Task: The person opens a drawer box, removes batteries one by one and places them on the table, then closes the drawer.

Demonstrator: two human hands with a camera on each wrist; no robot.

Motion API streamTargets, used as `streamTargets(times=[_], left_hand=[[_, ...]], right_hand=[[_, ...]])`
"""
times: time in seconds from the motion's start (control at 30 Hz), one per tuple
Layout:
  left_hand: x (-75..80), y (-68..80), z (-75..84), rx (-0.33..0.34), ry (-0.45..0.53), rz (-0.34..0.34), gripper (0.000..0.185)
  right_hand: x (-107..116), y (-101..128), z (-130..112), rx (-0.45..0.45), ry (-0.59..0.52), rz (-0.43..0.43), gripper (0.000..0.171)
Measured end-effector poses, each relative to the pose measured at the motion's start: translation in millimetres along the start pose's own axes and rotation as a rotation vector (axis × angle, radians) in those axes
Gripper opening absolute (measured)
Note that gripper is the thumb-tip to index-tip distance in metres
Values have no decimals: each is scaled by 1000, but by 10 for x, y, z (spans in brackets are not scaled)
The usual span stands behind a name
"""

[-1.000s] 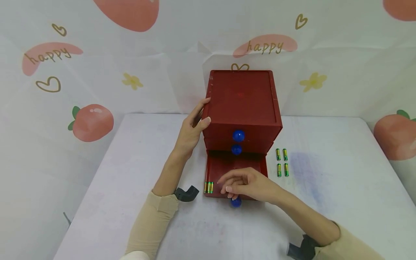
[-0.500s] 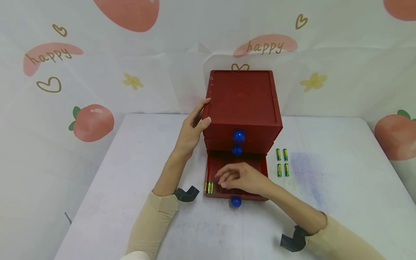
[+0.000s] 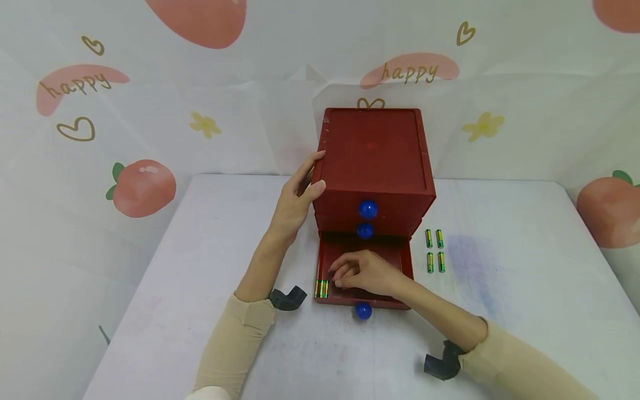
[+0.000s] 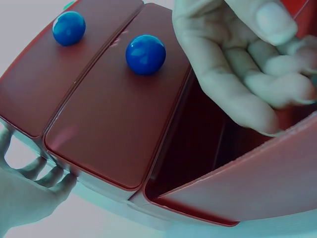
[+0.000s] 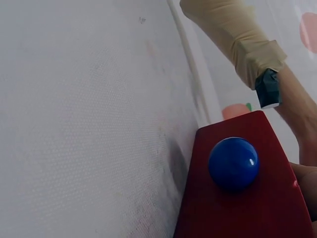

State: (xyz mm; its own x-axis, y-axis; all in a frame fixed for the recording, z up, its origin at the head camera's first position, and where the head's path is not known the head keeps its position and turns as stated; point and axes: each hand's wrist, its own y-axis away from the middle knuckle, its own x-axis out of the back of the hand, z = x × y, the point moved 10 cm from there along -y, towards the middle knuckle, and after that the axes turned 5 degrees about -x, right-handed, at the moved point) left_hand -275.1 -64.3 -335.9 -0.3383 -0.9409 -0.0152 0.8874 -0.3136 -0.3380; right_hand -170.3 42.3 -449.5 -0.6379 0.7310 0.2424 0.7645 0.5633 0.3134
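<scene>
A red three-drawer cabinet (image 3: 372, 150) stands on the table, with its bottom drawer (image 3: 387, 303) pulled out. My left hand (image 3: 292, 203) rests against the cabinet's left side, thumb and fingers spread along the upper edge. Over the drawer hangs my right hand (image 3: 367, 272), fingers loosely bent; the left wrist view shows its palm with nothing held in it. Green-and-gold batteries (image 3: 321, 289) lie side by side in the drawer's front left corner, just left of the right fingertips. A blue round knob (image 5: 233, 163) sits on the drawer front. The hand covers part of the drawer floor.
Several more batteries (image 3: 435, 251) lie in two rows on the white table (image 3: 500, 311), right of the cabinet. Two blue knobs (image 3: 368, 210) mark the closed upper drawers. A printed cloth (image 3: 270, 83) hangs behind. Dark wrist mounts (image 3: 288, 299) stick out from both sleeves.
My right hand has shifted left and a little farther back over the drawer, uncovering more of its front edge. The left hand, cabinet and batteries stay put.
</scene>
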Motion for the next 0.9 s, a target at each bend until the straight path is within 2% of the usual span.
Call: streamTargets(times=[0.33, 0.6, 0.9], left_hand=[[-12, 6, 21, 1, 8, 2, 56], [-14, 0, 18, -4, 14, 4, 55], [-11, 8, 29, -5, 22, 7, 56]], right_hand=[[-64, -63, 39, -30, 83, -36, 31], [-138, -119, 51, -18, 198, -74, 29], [-154, -143, 36, -14, 217, -73, 27]])
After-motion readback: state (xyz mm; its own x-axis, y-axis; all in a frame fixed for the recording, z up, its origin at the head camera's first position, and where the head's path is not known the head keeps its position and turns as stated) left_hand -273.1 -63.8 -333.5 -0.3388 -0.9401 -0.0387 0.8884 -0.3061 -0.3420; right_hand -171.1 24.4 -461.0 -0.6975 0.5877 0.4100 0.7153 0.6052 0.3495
